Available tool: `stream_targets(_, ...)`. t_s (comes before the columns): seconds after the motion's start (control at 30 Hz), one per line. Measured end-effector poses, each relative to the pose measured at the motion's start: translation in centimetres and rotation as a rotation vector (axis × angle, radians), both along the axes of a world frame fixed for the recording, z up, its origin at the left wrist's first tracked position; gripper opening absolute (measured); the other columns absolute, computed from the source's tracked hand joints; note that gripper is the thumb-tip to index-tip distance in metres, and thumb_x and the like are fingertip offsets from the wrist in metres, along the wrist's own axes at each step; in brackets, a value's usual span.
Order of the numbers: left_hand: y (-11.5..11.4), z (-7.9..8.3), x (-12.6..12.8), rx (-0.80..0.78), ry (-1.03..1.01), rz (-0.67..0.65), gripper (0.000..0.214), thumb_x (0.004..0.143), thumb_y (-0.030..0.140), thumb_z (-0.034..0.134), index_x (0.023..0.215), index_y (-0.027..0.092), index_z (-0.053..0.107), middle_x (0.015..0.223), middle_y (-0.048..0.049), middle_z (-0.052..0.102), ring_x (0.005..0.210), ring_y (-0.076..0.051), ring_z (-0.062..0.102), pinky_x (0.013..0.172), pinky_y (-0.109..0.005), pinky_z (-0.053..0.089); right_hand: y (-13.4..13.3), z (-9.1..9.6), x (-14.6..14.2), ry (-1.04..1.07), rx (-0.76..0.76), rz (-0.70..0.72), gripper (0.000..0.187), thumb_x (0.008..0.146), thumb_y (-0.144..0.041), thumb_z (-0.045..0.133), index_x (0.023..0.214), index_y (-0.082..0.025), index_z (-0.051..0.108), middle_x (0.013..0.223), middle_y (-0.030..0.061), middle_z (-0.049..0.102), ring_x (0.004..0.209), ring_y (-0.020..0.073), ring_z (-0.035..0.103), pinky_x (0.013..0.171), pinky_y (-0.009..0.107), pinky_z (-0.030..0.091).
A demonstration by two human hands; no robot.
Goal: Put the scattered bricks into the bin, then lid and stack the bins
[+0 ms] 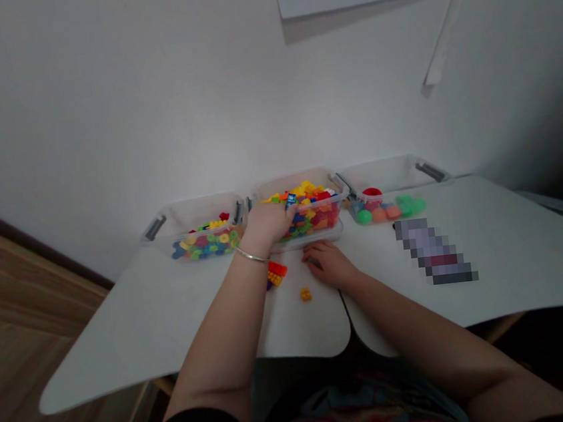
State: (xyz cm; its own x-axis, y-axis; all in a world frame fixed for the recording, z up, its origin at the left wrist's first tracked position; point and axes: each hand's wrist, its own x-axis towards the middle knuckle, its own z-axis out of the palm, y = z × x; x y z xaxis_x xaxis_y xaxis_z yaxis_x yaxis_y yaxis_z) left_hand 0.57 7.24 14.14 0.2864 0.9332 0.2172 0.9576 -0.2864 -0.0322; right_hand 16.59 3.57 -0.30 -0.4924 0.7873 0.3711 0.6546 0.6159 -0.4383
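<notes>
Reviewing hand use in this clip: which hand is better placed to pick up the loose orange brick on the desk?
Right, probably: the right hand rests on the white desk close to the orange brick, while the left hand is farther off, at the middle clear bin of bricks.

Glossy plastic bricks (311, 201) in clear plastic bins (291, 179)

Red, yellow, orange and blue building bricks (313, 202) filled the clear middle bin (298, 181), green and blue pieces (209, 245) filled the clear left bin (195, 210), and the surface (162, 317) was white.
</notes>
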Motion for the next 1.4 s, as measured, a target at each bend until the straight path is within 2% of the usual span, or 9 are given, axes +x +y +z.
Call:
stream_targets(0.2,2.6,0.5,0.2,-0.211,-0.011,0.049,0.068,0.094,0.06,0.027,0.085,0.011,0.073,0.094,-0.0201,0.071,0.096,-0.034,0.067,0.086,-0.043,0.048,-0.1,0.1,0.1,-0.004,-0.008,0.003,0.024,0.08,-0.012,0.058,0.1,-0.018,0.069,0.115,0.0087,0.066,0.111,0.0222,0.055,0.102,0.039,0.04)
stream_targets(0.27,2.6,0.5,0.1,-0.182,-0.09,0.032,0.063,0.091,0.062,0.035,0.09,0.012,0.072,0.097,-0.0182,0.07,0.096,-0.033,0.066,0.087,-0.041,0.047,-0.1,0.1,0.1,-0.001,-0.01,0.003,0.024,0.08,-0.012,0.058,0.1,-0.018,0.069,0.115,0.009,0.066,0.111,0.0221,0.055,0.102,0.039,0.04)
stream_targets(0.4,0.9,0.2,0.7,0.082,-0.173,-0.032,0.049,0.093,0.051,0.041,0.111,0.012,0.065,0.113,-0.0169,0.064,0.104,-0.028,0.062,0.088,-0.036,0.046,-0.1,0.0,0.1,0.012,-0.012,0.002,0.024,0.08,-0.012,0.058,0.1,-0.018,0.069,0.115,0.009,0.066,0.11,0.0215,0.055,0.101,0.039,0.04)
stream_targets(0.53,-0.8,-0.1,2.1,0.203,-0.131,-0.08,0.041,0.095,0.044,0.039,0.108,0.014,0.065,0.11,-0.0145,0.063,0.108,-0.027,0.058,0.091,-0.037,0.044,0.1,-0.2,-0.1,0.026,-0.004,0.004,0.023,0.08,-0.012,0.057,0.099,-0.018,0.069,0.113,0.0089,0.066,0.11,0.0211,0.055,0.101,0.039,0.04)
stream_targets(0.73,-0.5,-1.1,2.9,0.143,-0.096,-0.05,0.055,0.093,0.056,0.037,0.12,0.012,0.059,0.116,-0.0165,0.064,0.1,-0.03,0.063,0.081,-0.037,0.047,0.0,-0.1,-0.2,0.026,-0.012,0.0,0.025,0.079,-0.01,0.056,0.099,-0.018,0.069,0.111,0.0082,0.067,0.11,0.0214,0.055,0.102,0.038,0.04)
stream_targets(0.97,0.0,-0.9,2.8,0.046,-0.121,0.054,0.069,0.088,0.069,0.034,0.114,0.012,0.063,0.107,-0.0181,0.069,0.1,-0.031,0.065,0.085,-0.039,0.047,0.0,0.0,-0.2,0.035,-0.014,0.006,0.026,0.079,-0.01,0.057,0.1,-0.018,0.07,0.112,0.0084,0.067,0.111,0.0216,0.055,0.102,0.038,0.04)
stream_targets(1.13,0.4,-0.7,0.8,0.163,-0.239,-0.131,0.047,0.092,0.049,0.046,0.12,0.015,0.063,0.132,-0.0141,0.059,0.122,-0.027,0.053,0.104,-0.039,0.038,0.1,-0.1,-0.1,0.032,-0.005,0.01,0.026,0.078,-0.009,0.057,0.099,-0.018,0.069,0.113,0.009,0.067,0.111,0.0213,0.056,0.103,0.038,0.04)
stream_targets(1.23,-0.3,-0.6,-1.5,0.31,-0.432,-0.224,0.032,0.09,0.032,0.052,0.116,0.017,0.064,0.121,-0.0094,0.064,0.117,-0.022,0.055,0.105,-0.036,0.039,0.2,-0.3,0.0,0.025,-0.013,0.006,0.024,0.079,-0.011,0.058,0.1,-0.018,0.069,0.114,0.0087,0.067,0.111,0.0217,0.056,0.103,0.039,0.039)
stream_targets(1.4,-3.6,-3.1,-4.7,0.468,-0.619,-0.126,0.019,0.09,0.024,0.048,0.091,0.018,0.067,0.092,-0.0063,0.066,0.094,-0.02,0.06,0.088,-0.035,0.048,0.1,-0.2,0.1,0.021,-0.014,0.005,0.024,0.08,-0.011,0.058,0.099,-0.018,0.069,0.115,0.0083,0.067,0.111,0.0222,0.055,0.103,0.039,0.039)
